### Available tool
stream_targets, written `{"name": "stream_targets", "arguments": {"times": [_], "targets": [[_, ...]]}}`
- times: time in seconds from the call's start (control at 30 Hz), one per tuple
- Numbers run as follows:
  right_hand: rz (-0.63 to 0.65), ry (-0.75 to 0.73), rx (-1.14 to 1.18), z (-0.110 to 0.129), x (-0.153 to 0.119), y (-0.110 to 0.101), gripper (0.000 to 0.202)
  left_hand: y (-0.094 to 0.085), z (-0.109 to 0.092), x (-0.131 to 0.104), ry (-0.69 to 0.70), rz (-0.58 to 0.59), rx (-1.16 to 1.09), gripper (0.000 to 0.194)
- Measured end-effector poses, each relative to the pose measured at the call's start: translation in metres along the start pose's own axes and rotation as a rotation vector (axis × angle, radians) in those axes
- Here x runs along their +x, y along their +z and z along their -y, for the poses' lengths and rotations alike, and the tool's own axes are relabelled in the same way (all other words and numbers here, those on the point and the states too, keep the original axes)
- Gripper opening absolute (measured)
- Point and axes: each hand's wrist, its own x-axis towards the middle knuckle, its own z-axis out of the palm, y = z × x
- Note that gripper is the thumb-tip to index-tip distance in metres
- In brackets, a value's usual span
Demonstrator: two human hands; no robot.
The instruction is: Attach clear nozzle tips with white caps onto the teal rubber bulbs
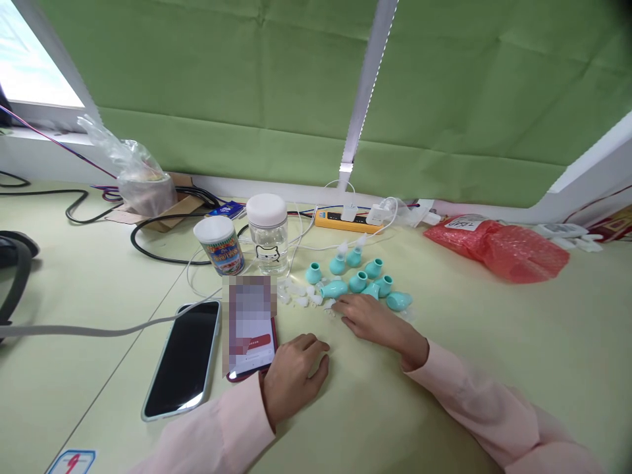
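My left hand (296, 375) rests on the table beside the lit phone (251, 329), with a gap between thumb and fingers and nothing in it. Farther right, my right hand (372, 319) reaches to the edge of a pile of small translucent white pieces (302, 301). Its fingertips are slightly apart near one white piece (330, 304); whether they touch it I cannot tell. Close by lie several glossy turquoise bulbs (334, 289) with round openings. Two upright turquoise bulbs (337, 265) carry clear tips. Part of one bulb is hidden behind my right hand.
A dark-screened phone (185, 359) lies at left, a grey cable (113, 329) crossing its top. Behind stand a printed paper cup (220, 247) and a white-lidded clear bottle (268, 237). A yellow power strip (340, 222) and red bubble-wrap package (498, 247) lie toward the wall.
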Motion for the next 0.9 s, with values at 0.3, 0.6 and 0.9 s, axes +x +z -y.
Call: {"name": "stream_targets", "arguments": {"times": [0.3, 0.6, 0.9], "targets": [[0.034, 0.103, -0.086, -0.001, 0.002, 0.004, 0.018, 0.001, 0.000, 0.000, 0.019, -0.020, 0.007, 0.021], [-0.035, 0.084, 0.472, 0.015, 0.000, -0.020, 0.008, -0.001, 0.003, 0.000, -0.103, -0.184, -0.192, 0.021], [0.032, 0.270, 1.297, 0.029, 0.005, -0.011, 0.018, -0.004, 0.002, 0.000, -0.054, -0.345, -0.323, 0.012]]}}
